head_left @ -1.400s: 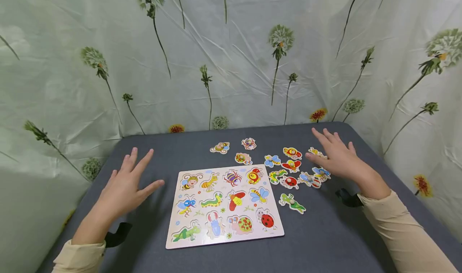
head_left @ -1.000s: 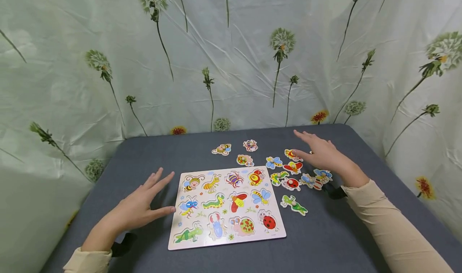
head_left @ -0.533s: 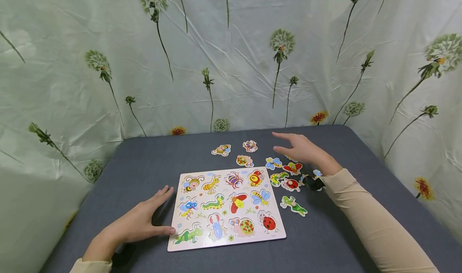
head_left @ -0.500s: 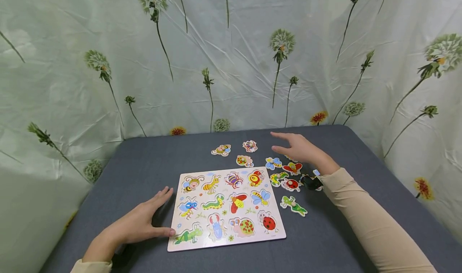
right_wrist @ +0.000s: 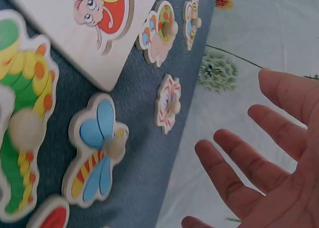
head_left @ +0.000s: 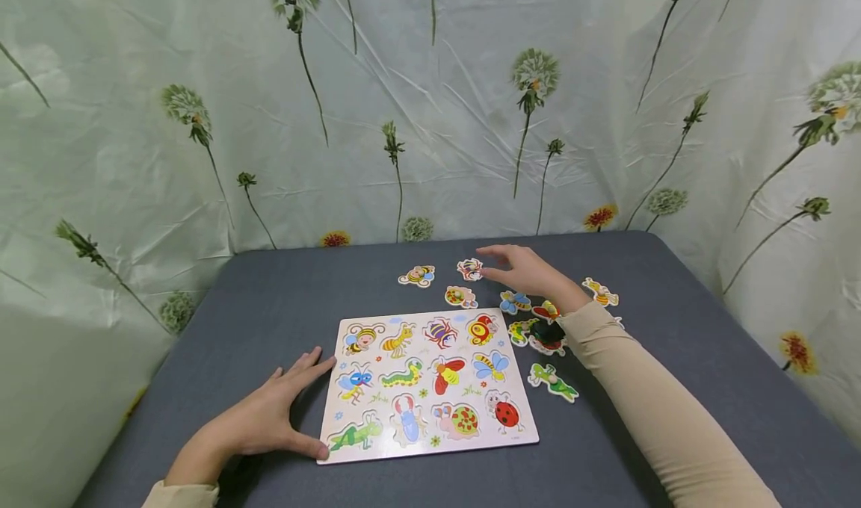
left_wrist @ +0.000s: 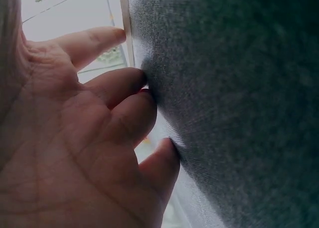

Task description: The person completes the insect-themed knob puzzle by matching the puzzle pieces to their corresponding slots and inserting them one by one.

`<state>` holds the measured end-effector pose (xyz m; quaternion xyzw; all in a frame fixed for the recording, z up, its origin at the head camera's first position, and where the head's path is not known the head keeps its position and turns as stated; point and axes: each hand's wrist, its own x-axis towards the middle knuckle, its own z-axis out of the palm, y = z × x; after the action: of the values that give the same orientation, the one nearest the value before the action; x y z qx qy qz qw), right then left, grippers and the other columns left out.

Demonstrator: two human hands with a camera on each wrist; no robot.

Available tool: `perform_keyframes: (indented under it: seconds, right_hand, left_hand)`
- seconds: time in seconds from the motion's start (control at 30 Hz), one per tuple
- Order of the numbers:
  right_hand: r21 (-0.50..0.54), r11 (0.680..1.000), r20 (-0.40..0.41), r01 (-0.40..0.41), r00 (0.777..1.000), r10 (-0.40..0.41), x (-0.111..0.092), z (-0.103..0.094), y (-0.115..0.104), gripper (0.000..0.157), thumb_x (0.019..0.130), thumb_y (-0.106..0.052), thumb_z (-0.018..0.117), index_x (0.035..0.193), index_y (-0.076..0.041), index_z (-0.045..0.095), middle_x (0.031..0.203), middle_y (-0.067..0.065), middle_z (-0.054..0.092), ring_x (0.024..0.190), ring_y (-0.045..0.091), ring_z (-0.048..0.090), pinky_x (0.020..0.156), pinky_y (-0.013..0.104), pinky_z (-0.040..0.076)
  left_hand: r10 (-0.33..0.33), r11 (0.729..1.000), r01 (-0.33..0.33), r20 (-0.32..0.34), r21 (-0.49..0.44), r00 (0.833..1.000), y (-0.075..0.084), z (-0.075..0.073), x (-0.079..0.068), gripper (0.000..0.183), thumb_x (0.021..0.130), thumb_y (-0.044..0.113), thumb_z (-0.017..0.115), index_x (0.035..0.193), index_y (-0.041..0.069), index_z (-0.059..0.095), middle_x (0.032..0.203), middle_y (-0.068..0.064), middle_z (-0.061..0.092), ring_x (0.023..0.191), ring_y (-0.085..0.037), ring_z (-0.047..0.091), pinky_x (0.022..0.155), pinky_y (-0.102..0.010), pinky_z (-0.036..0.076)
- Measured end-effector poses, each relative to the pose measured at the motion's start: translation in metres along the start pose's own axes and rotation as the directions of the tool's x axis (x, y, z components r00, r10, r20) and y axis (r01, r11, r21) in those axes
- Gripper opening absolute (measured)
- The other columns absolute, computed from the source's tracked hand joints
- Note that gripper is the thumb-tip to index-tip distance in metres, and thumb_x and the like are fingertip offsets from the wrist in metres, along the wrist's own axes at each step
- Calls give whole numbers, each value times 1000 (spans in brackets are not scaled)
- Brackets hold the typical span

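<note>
A wooden insect puzzle board (head_left: 420, 388), with picture recesses in rows, lies on the dark table. My left hand (head_left: 265, 418) rests at its left side, thumb at the lower left corner and index fingertip by the left edge. In the left wrist view the left hand's fingers (left_wrist: 134, 118) reach down to the tablecloth. My right hand (head_left: 528, 270) hovers with loosely bent, spread fingers beside the spider piece (head_left: 468, 270), a knobbed cut-out beyond the board. The right wrist view shows this spider piece (right_wrist: 166, 103) apart from the fingers (right_wrist: 229, 175).
Near the spider lie a bee piece (head_left: 417, 276) and a snail piece (head_left: 460, 296). Right of the board are a blue-winged piece (head_left: 515, 302), a caterpillar piece (head_left: 519, 332), a grasshopper piece (head_left: 553, 382) and several others, some under my right wrist. A flowered curtain (head_left: 430, 119) hangs behind.
My right hand has swept left over the loose pieces to the spider piece. My left hand has come down and right to the board's left edge. The pieces keep their places.
</note>
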<state>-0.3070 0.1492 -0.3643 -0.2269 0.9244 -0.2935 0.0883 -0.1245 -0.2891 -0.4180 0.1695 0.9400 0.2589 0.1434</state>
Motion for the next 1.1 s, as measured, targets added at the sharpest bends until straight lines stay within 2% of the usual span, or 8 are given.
perform_keyframes:
  seconds: [0.17, 0.33, 0.53, 0.67, 0.77, 0.9, 1.0, 1.1]
  right_hand:
    - [51, 999, 35, -6, 999, 4, 16, 12, -1, 51, 112, -28, 59, 158, -6, 54, 154, 26, 59, 142, 45, 58, 114, 57, 53]
    - [67, 998, 31, 1, 1000, -3, 29, 26, -4, 48, 112, -25, 59, 155, -5, 57, 147, 24, 64, 137, 42, 62, 112, 55, 55]
    - [98, 995, 27, 18, 999, -21, 43, 41, -13, 45, 111, -22, 61, 154, -7, 59, 145, 23, 65, 134, 41, 63, 112, 53, 55]
    - [113, 994, 14, 6, 1000, -7, 53, 49, -17, 42, 111, -18, 61, 151, -8, 62, 143, 23, 67, 128, 39, 66, 102, 51, 59]
    - [98, 995, 1, -18, 1000, 18, 61, 56, -21, 40, 111, -15, 61, 150, -10, 64, 141, 20, 68, 125, 36, 67, 97, 50, 59]
    - [22, 999, -38, -47, 998, 48, 71, 65, -29, 35, 110, -18, 62, 144, -16, 70, 135, 13, 73, 124, 32, 68, 110, 57, 45]
    - [-2, 999, -56, -33, 998, 33, 79, 71, -35, 32, 110, -18, 62, 139, -16, 73, 129, 12, 75, 120, 31, 69, 110, 55, 46]
    - [13, 1000, -45, 1, 999, -1, 85, 76, -39, 31, 109, -15, 62, 137, -13, 75, 126, 14, 74, 115, 29, 70, 97, 43, 58]
  left_hand:
    - [10, 1000, -10, 15, -27, 1000, -2, 0, -2, 136, 59, 61, 101, 170, 19, 34, 177, -29, 20, 161, -57, 19, 121, -85, 13]
    - [17, 999, -16, 20, -46, 1000, -5, -1, -1, 137, 59, 64, 100, 170, 19, 34, 178, -27, 19, 163, -56, 16, 122, -85, 10]
    - [23, 999, -22, 21, -36, 1000, -5, -3, -2, 136, 59, 65, 100, 170, 20, 35, 178, -25, 20, 162, -56, 19, 122, -84, 11]
    - [18, 1000, -18, 6, 2, 1000, -2, -4, 0, 134, 58, 69, 98, 169, 24, 39, 178, -21, 25, 161, -54, 26, 124, -82, 19]
    - [10, 1000, -10, 0, 18, 1000, 0, -4, 1, 133, 57, 70, 98, 168, 26, 40, 177, -20, 28, 160, -53, 30, 124, -80, 23]
    - [-5, 1000, 5, 2, 22, 1000, -1, -3, 0, 134, 56, 69, 99, 168, 26, 40, 177, -20, 27, 161, -52, 29, 123, -80, 23]
    - [-4, 1000, 4, -7, 27, 1000, -3, -3, -2, 135, 56, 69, 99, 169, 26, 39, 177, -20, 27, 161, -52, 29, 123, -80, 23]
    - [-1, 1000, 2, -12, 28, 1000, -5, -3, -3, 134, 56, 70, 98, 169, 27, 39, 177, -19, 27, 161, -51, 29, 123, -80, 23]
